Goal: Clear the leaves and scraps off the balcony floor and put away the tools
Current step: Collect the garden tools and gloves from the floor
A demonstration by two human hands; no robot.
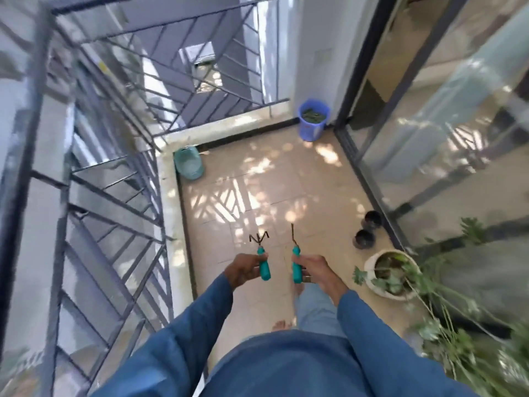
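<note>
Tiled balcony floor lies ahead of both hands, sun-dappled. Left hand grips a rake by its teal handle; right hand grips a second tool the same way. Both look light and stiff, best held at the handles, away from the metal tips. Beyond the right hand stands a bucket holding leaves.

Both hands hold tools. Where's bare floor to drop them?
Widest bare patch: the mid-floor tiles, bordered by the teal container at the kerb, the blue bucket and the door track. Crowded: near right, two black pots and the white planter.
</note>
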